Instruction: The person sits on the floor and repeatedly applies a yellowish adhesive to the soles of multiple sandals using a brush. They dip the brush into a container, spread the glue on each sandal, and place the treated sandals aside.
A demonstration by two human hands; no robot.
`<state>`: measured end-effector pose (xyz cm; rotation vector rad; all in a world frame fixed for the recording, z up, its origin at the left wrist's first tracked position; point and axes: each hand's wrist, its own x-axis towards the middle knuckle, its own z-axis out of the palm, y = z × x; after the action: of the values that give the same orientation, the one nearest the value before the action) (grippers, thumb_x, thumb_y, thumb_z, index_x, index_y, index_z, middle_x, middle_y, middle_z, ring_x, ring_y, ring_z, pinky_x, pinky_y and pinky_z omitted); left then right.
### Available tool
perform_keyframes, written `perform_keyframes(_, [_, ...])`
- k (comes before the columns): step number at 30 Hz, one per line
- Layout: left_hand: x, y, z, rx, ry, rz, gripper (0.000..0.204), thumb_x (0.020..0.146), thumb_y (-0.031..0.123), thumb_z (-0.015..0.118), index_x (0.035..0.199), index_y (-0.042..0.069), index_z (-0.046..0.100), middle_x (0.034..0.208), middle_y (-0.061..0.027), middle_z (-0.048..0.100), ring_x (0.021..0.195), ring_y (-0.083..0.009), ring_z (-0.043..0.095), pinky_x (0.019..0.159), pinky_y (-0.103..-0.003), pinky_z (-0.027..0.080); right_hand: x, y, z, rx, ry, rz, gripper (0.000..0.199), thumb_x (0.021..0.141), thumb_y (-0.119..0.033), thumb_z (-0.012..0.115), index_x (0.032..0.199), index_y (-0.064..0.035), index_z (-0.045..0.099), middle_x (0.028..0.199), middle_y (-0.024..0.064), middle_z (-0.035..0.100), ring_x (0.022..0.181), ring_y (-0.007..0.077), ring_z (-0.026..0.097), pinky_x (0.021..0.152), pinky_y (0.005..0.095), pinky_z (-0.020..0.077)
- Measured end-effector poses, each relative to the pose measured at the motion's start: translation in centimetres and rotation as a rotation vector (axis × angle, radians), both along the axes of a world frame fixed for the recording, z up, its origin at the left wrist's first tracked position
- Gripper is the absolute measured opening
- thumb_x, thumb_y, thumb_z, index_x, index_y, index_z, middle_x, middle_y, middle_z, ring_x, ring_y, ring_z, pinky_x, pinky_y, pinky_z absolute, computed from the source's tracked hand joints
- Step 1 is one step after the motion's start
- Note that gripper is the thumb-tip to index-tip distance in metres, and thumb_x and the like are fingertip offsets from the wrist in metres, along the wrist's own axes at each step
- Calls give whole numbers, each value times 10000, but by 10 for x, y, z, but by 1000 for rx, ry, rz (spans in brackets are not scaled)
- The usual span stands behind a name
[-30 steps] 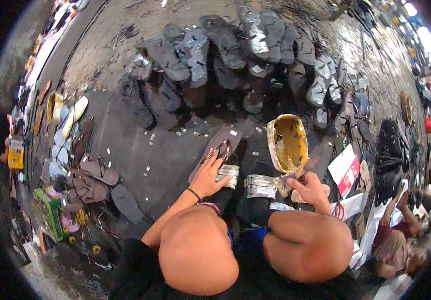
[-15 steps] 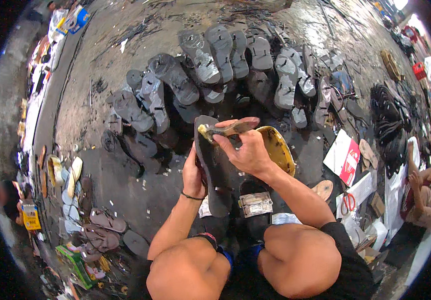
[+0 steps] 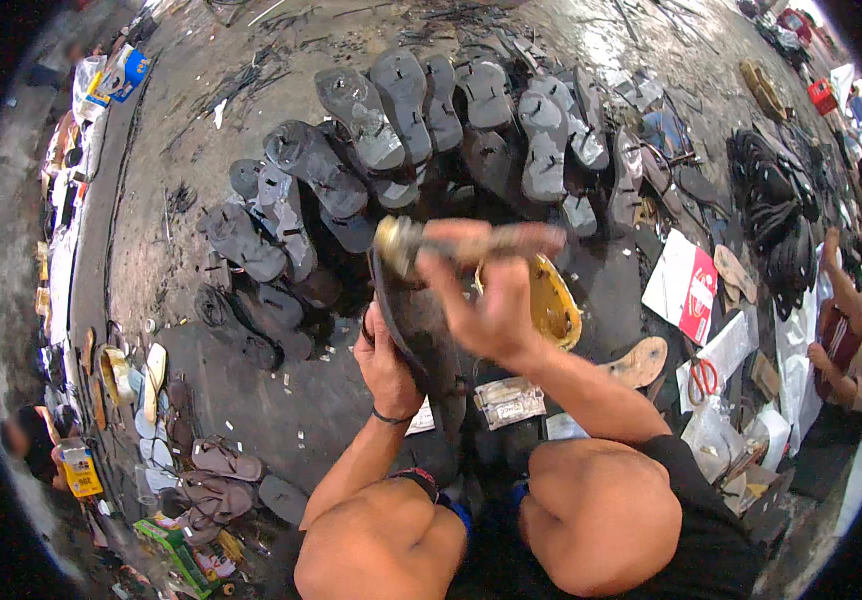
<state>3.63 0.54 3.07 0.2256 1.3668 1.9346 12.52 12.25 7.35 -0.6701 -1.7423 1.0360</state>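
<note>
My left hand [image 3: 391,375] grips a dark sandal sole [image 3: 417,318] by its left edge, holding it tilted above the ground between my knees. Closed around a brush [image 3: 403,240] with a pale yellowish, clotted tip, my right hand [image 3: 496,312] is over the upper end of the sole; hand and brush are blurred by motion. Whether the bristles touch the sole, I cannot tell. Behind my right hand sits a yellow container [image 3: 565,310] with yellowish-brown stuff inside, partly hidden by the hand.
Many dark soles [image 3: 361,120] lie in an arc ahead. At right are a white-and-red card [image 3: 683,285], red-handled scissors [image 3: 703,380], a tan sole-shaped piece [image 3: 641,362] and a black strap pile [image 3: 776,220]. Sandals [image 3: 226,460] lie at left. Another person's arm [image 3: 841,290] shows far right.
The brush has lifted from the sole's face to its upper end, with my right hand turning. The sole has tilted more edge-on, and the whole view has shifted slightly.
</note>
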Motion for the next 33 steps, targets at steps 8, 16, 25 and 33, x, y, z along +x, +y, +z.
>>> perform_keyframes(8, [-34,-71,-17,-227,-405,-216,720,1027,624,357,1411,32,499,1328,-125,608,1183,-269,610,1001,-427,515,18,-13,-13,-1125,189,280,328,967,-192,687,1225,-3,612,1019,33,680,794,90,595,690,228,465])
perform_keyframes(16, [-23,-56,9,34,-605,-273,745,983,685,392,1415,87,501,1315,-95,619,1146,-267,634,995,-410,527,8,-20,-5,-790,117,349,275,943,-159,708,1161,-5,644,1033,64,713,864,113,645,743,292,523])
perform_keyframes(25, [-75,1,-14,42,-359,-118,740,938,695,505,1160,3,642,990,-83,692,852,-179,665,739,-339,563,-13,-10,-20,-441,-17,215,193,903,-142,742,1033,-10,687,935,69,716,806,120,664,724,299,534])
perform_keyframes(33, [-62,17,6,181,-509,-89,635,941,655,537,1190,78,631,1026,-48,693,883,-187,668,755,-335,564,-13,-25,0,-327,-71,339,222,925,-151,714,1087,-2,686,967,103,728,863,153,685,762,325,553])
